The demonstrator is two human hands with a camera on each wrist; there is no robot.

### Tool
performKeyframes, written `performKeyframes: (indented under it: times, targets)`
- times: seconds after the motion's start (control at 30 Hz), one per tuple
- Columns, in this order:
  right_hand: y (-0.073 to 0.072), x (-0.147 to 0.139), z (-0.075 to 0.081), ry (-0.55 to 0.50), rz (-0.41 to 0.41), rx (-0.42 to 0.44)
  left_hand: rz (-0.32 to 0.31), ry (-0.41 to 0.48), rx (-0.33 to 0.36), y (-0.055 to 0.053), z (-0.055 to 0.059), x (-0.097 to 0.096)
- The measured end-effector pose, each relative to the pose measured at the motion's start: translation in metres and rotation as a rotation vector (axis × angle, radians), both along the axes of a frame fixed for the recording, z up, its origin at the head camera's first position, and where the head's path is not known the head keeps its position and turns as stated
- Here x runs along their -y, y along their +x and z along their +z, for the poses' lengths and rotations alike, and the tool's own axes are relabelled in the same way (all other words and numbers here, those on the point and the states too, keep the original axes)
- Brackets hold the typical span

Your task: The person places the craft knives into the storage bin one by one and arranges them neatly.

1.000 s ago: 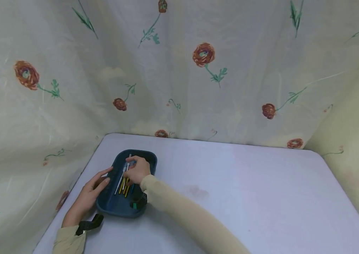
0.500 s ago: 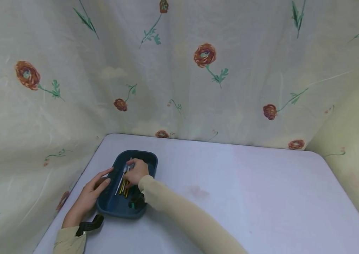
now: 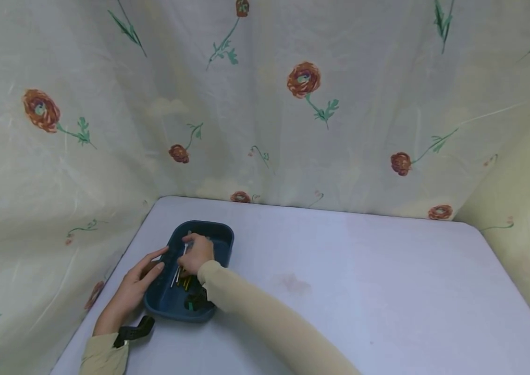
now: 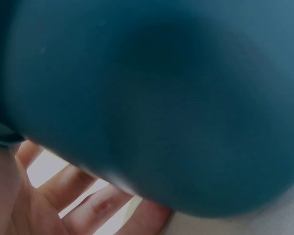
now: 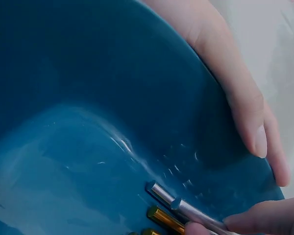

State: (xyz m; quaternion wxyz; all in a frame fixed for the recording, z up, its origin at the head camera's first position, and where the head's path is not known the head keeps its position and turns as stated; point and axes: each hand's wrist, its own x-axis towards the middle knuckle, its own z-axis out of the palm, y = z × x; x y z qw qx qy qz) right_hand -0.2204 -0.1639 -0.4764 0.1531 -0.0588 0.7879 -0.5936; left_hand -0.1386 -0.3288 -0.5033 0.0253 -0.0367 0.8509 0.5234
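A dark blue tray (image 3: 166, 310) with raised sides stands at the left of the table. My left hand (image 3: 131, 291) lies along its left side; the left wrist view shows fairly straight fingers (image 4: 100, 208) touching the outer wall. Inside the tray, my right hand (image 3: 197, 255) pinches a slim silver stick (image 5: 192, 211) with a flat end. Another silver stick (image 5: 160, 192) lies right beside it. Several gold sticks (image 5: 164, 219) lie next to those. In the head view the right hand covers much of the bunch.
The tray stands on a white table (image 3: 363, 276) that stretches far to the right. A flower-patterned curtain (image 3: 255, 114) hangs behind and at the left. A black wrist mount (image 3: 135, 332) on the left wrist sits close to the tray's near corner.
My right hand has shifted slightly left within the tray and now covers more of the sticks. The left hand and the tray have stayed put.
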Motion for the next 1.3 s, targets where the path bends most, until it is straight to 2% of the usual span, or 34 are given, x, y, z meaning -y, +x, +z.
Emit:
performKeyframes:
  times: [0.4,0.5,0.67,0.8,1.17,1.3]
  targets:
    - [-0.009,0.005,-0.003,0.000,0.040,0.005,-0.007,0.040,0.017,0.003,0.015,-0.006]
    - [-0.009,0.005,-0.004,0.023,0.057,-0.023,-0.008,0.034,0.009,0.002,0.012,-0.005]
    - [-0.009,0.005,-0.004,0.082,0.079,-0.071,-0.011,0.016,-0.011,-0.002,0.001,0.000]
    - [-0.009,0.005,-0.003,0.106,0.081,-0.083,-0.010,0.019,-0.010,-0.002,-0.002,0.001]
    - [-0.008,0.006,-0.001,0.083,0.073,-0.067,0.005,0.028,0.014,-0.001,0.002,0.001]
    - [-0.008,0.005,-0.002,0.058,0.064,-0.032,0.004,0.029,0.027,0.003,0.009,-0.003]
